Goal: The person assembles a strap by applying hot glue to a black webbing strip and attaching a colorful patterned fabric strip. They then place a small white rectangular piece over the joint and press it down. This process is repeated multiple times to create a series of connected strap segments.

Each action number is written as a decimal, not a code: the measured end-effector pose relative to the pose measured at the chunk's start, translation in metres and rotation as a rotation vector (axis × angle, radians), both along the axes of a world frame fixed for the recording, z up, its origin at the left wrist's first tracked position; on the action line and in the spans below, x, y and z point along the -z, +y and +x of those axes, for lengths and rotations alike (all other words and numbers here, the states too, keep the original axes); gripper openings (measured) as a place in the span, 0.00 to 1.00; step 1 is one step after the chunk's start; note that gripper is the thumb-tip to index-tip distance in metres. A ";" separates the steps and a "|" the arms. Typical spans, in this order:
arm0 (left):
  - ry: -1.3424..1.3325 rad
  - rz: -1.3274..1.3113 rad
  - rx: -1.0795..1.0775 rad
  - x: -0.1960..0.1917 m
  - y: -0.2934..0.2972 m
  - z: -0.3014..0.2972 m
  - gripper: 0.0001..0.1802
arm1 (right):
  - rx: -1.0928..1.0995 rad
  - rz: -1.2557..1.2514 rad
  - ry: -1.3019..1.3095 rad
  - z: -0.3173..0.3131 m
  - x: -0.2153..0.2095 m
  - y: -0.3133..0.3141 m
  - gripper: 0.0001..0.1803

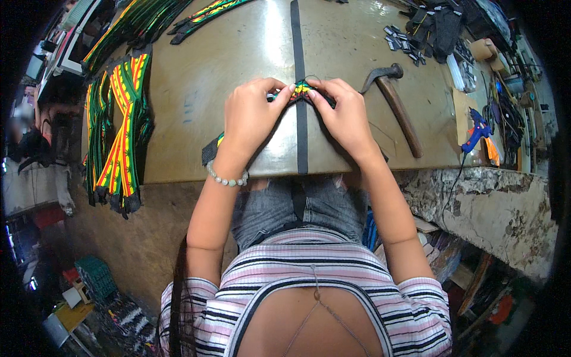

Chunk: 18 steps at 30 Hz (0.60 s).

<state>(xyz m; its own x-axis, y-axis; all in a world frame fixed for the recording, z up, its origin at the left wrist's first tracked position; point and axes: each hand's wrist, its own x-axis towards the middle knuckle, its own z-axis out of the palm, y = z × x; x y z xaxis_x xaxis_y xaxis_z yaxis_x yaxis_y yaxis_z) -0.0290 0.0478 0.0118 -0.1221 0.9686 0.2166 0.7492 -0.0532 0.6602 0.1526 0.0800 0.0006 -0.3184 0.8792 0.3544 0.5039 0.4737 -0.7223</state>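
Green, yellow and red woven strap (301, 91), pinched by left hand (250, 116) and right hand (345, 116) over black webbing strip (301, 137) (hammer (395, 98) at three o'clock); could skew off-centre if grip slackens.

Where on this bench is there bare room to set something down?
Bare bench between the woven straps and the left hand. A smaller patch between the black strip and the hammer. The far right, by the glue gun, is crowded.

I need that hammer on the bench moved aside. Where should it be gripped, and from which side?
Grip the hammer around its wooden handle, near the middle, coming from above on the right hand's side. The handle lies flat and bare, slanting toward the bench edge; the metal head points away, near the strap work.
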 end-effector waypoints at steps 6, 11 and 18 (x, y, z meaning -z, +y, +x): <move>0.033 0.029 -0.020 0.005 -0.002 0.001 0.15 | 0.004 -0.016 -0.018 -0.001 0.002 -0.002 0.11; 0.057 0.032 -0.029 0.005 -0.002 0.003 0.14 | 0.015 0.004 -0.035 -0.002 0.002 -0.002 0.11; 0.142 0.067 0.015 0.008 -0.002 0.007 0.09 | 0.049 0.281 -0.347 -0.010 0.001 -0.011 0.13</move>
<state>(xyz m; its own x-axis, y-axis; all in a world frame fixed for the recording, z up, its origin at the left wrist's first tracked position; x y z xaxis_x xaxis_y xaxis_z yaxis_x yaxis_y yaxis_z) -0.0223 0.0459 0.0034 -0.0714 0.9530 0.2945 0.8337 -0.1051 0.5421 0.1431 0.0691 -0.0006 -0.4210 0.7814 0.4607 0.7206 0.5966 -0.3534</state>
